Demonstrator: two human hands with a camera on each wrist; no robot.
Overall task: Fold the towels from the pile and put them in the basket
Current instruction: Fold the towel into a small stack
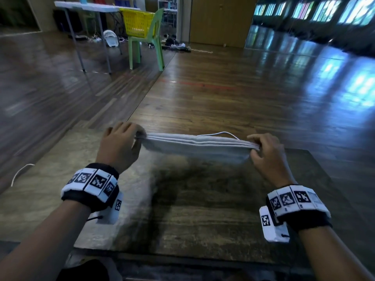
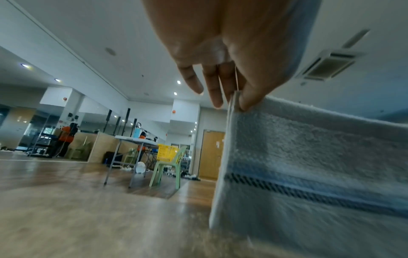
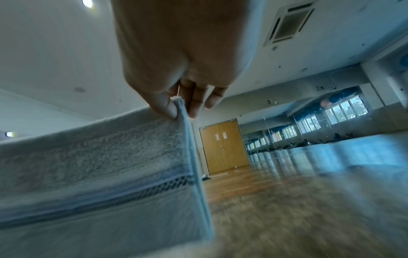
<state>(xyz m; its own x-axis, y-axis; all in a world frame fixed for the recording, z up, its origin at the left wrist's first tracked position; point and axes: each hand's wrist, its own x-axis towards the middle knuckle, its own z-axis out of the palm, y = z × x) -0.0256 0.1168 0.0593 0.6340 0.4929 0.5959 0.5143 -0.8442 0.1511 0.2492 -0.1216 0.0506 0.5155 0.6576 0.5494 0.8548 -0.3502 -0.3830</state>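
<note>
A: Nearest first. What's on the worn brown wooden counter (image 1: 203, 209)?

B: Both forearms over it, each with a black wristband carrying white marker tiles. Left hand (image 1: 119, 146) and right hand (image 1: 267, 153) hold one pale grey terry towel with a blue woven stripe (image 1: 194, 148) stretched between them, folded into several layers, hanging clear above the counter's far half.

A: Grip?

B: Pinch at each top corner. Left wrist view: thumb on the near face, fingers (image 2: 215, 90) behind the edge, little finger spread off. Right wrist view: thumb and fingers (image 3: 195, 103) clamp the stacked edges the same way. A thin white cord loops behind the towel's upper edge.

A: Further out?

B: Glossy wood floor. Well beyond, a yellow slotted plastic basket (image 1: 138, 22) sits on a light green plastic chair (image 1: 151, 43), beside a white folding table. Wooden double doors behind.
</note>
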